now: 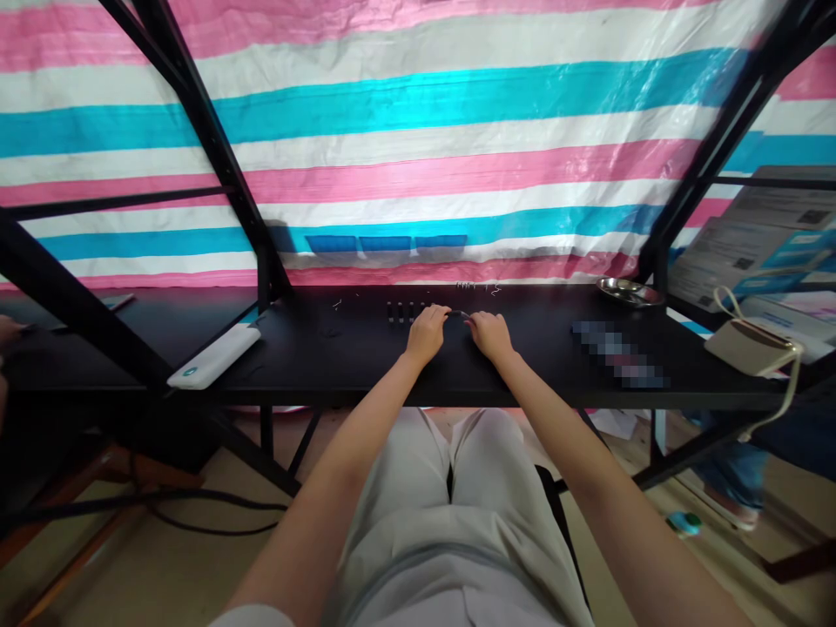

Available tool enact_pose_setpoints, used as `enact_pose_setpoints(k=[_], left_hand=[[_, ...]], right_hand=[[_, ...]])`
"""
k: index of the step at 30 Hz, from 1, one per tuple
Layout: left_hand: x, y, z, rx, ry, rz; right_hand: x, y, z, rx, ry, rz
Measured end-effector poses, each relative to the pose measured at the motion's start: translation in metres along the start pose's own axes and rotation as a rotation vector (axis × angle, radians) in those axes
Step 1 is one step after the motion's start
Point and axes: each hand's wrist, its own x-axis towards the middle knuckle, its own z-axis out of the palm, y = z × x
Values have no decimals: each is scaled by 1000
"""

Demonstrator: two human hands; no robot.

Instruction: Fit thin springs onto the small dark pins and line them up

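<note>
Over the black table, my left hand is closed in a pinch on one end of a small dark piece. My right hand is closed too, fingertips at the other end, where a thin, pale, curved part shows. The piece is too small to tell its kind. Just left of my left hand, several short black cylinders with light ends stand in a row; the hand partly hides that row. Behind my hands, several small pale wire-like bits lie along the table's back edge.
The black table carries a white oblong device at left. On the right are a round metal dish, a pixelated object and a beige bag. Black frame posts flank the table. Other people are partly visible at both edges.
</note>
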Motion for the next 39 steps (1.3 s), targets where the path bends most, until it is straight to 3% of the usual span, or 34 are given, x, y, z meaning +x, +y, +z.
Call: enact_pose_setpoints(k=[9, 22, 28, 39], left_hand=[[-1, 1, -1, -66, -25, 19], [-4, -3, 2, -114, -114, -19], [-4, -2, 4, -98, -160, 15], [-6, -3, 6, -94, -178, 0]], right_hand=[[-1, 1, 0, -7, 5, -38], [0, 3, 1, 163, 16, 25], [0, 1, 0, 244, 19, -95], [-1, 1, 0, 281, 50, -146]])
